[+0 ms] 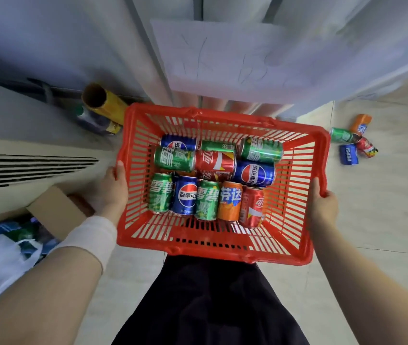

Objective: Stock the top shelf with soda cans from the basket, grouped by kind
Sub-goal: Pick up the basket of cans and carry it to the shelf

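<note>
Head view, left hand (109, 188) and right hand (322, 205) gripping basket (198, 252) rims, four cans (348, 154) on floor (384, 195) right

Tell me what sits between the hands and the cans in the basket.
Nothing covers the cans; the red basket is open on top. But the left hand and right hand both grip its rim, so neither is free. The top shelf is out of view.

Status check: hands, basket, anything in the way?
Left hand and right hand grip red basket sides. Mixed soda cans inside, unsorted. Four loose cans on floor at right.
</note>
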A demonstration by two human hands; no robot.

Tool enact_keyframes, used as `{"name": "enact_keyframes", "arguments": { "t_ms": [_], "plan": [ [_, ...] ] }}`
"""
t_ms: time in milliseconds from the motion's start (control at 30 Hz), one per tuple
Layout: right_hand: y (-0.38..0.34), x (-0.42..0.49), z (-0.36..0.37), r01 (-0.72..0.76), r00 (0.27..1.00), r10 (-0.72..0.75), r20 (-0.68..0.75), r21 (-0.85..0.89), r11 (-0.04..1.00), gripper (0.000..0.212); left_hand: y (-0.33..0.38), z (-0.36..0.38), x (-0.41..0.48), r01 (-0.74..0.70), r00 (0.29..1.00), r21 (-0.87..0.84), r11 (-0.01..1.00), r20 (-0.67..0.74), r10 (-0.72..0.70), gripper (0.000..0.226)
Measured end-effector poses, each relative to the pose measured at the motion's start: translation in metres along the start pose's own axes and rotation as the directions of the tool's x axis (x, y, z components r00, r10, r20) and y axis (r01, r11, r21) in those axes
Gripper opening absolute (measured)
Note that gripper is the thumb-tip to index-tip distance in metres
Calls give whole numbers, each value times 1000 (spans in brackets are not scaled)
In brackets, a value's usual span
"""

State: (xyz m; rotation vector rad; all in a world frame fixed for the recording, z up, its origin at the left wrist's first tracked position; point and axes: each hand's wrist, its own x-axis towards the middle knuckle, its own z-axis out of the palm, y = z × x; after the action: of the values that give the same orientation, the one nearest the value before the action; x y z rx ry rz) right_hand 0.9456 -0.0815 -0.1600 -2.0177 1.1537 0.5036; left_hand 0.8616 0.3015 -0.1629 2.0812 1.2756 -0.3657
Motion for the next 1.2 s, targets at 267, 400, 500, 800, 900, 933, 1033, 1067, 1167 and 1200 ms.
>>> {"name": "enact_keyframes", "arguments": {
  "t_ms": [267, 400, 500, 800, 900, 933, 1033, 1067, 1167, 1200],
  "plan": [
    [-12, 16, -10, -63, 989, 71, 127, -66, 996, 60, 6, -4, 1, 14, 998, -28, 1000, 59, -13, 66],
    [-14, 16, -14, -4, 984, 31, 173, -155, 988, 57, 12, -10, 2, -21, 995, 32, 999, 101, 17, 63],
    [-19, 19, -16, 2, 982, 40, 187, -218, 976, 54, 20, -9, -1, -20, 996, 65, 998, 91, 14, 54],
    [-13, 8, -41, -81, 974, 112, 197, -156, 984, 57, 29, -19, -23, -32, 996, 87, 996, 83, 25, 51],
    [-3, 0, -53, -110, 971, 137, 196, -143, 984, 63, 30, -21, -30, -71, 994, 125, 990, 96, 59, 54],
    [3, -3, -58, -119, 972, 143, 187, -138, 983, 64, 31, -22, -34, -81, 991, 122, 989, 111, 68, 55],
    [29, -15, -77, -109, 981, 124, 147, -105, 988, 63, 40, -24, -47, -149, 982, 135, 980, 135, 131, 52],
    [37, -19, -84, -111, 984, 122, 128, -87, 990, 62, 46, -24, -51, -168, 978, 127, 978, 147, 149, 50],
    [61, -28, -104, -135, 987, 138, 77, -36, 990, 60, 58, -19, -62, -241, 956, 107, 965, 195, 217, 50],
    [70, -31, -111, -148, 987, 150, 59, -24, 989, 61, 64, -17, -67, -259, 949, 112, 959, 215, 231, 53]
  ]
}}
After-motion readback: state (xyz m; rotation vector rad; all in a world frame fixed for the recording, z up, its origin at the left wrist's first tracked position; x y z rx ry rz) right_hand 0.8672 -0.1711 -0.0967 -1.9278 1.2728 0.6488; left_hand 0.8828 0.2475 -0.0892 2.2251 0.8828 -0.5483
